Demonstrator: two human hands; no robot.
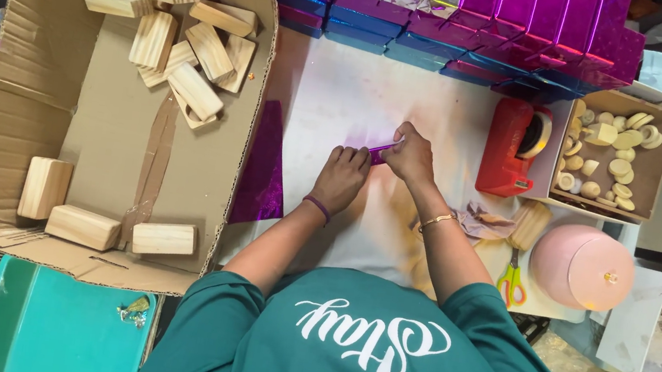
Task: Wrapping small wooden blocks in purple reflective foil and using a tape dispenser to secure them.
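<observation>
Both hands meet over the middle of a white table (336,91). My left hand (344,175) and my right hand (408,154) pinch a small shiny purple strip (381,149) between them; most of the strip is hidden by the fingers. A sheet of purple foil paper (263,169) lies to the left of my left hand, partly under the edge of a cardboard box. A purple band is on my left wrist, a gold bangle on my right.
A big cardboard box (32,80) with several wooden blocks (196,92) stands left. Stacked purple and blue foil boxes (495,27) line the far edge. Right: red tape dispenser (512,147), tray of wooden discs (616,150), pink round box (581,267), scissors (512,281). A teal bin (56,329) is lower left.
</observation>
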